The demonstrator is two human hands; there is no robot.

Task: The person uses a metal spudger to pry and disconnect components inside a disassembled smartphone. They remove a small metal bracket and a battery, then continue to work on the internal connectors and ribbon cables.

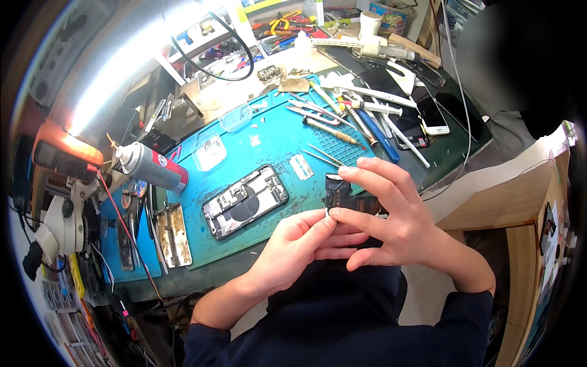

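Note:
Over the front edge of the mat, my left hand (299, 244) is closed, thumb pressed to its fingers. A tiny pale bit (328, 215) shows at the thumb tip; its kind is too small to tell. My right hand (397, 214) has its fingers spread, with one fingertip touching that spot and the thumb apart. Just beyond the fingers is a flat black phone battery (343, 194), partly covered by my right hand; I cannot tell if it is held. An opened phone body (246, 202) lies left of my hands. Thin tweezers (324, 156) reach to my right fingertips.
The blue work mat (202, 238) carries a clear plastic box (210, 153) and a small white strip (301, 166). A spray can (153, 166) and an orange multimeter (66, 153) stand left. Screwdrivers, a syringe (374, 107) and a white phone (431, 116) lie at the back right.

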